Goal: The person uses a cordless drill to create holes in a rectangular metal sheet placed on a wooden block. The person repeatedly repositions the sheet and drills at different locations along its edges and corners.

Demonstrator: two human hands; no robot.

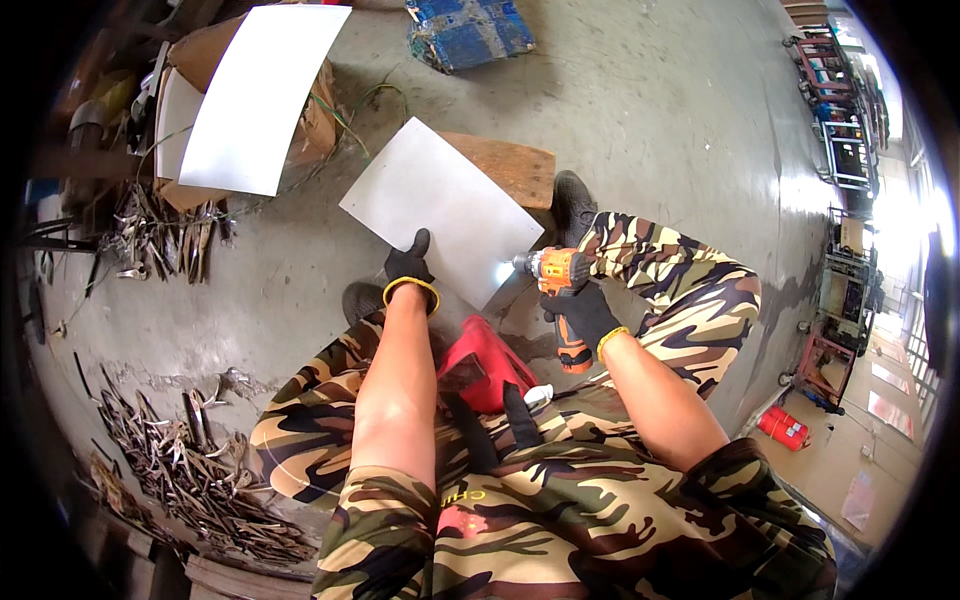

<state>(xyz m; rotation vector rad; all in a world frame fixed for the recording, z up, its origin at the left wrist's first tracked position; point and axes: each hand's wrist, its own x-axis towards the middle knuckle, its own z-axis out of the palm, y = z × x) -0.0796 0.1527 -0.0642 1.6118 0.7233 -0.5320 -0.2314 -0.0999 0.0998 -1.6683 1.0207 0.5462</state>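
Note:
My left hand (408, 266), in a black glove with a yellow cuff, grips the near left edge of a flat pale grey sheet (430, 205). Its thumb lies on top; the other fingers are mostly hidden. My right hand (585, 312), gloved the same way, is wrapped round the handle of an orange and black cordless drill (560, 268). The drill points left, its tip close to the sheet's right corner, where its light makes a bright spot. Whether the tip touches the sheet I cannot tell. Under the sheet's far side lies a wooden board (505, 165).
Another pale sheet (262, 95) rests on a cardboard box (318, 125) at far left. A blue taped bundle (470, 32) lies beyond. Piles of metal pieces (185, 460) cover the floor at left. A red object (485, 360) sits between my legs. Wheeled racks (845, 150) line the right.

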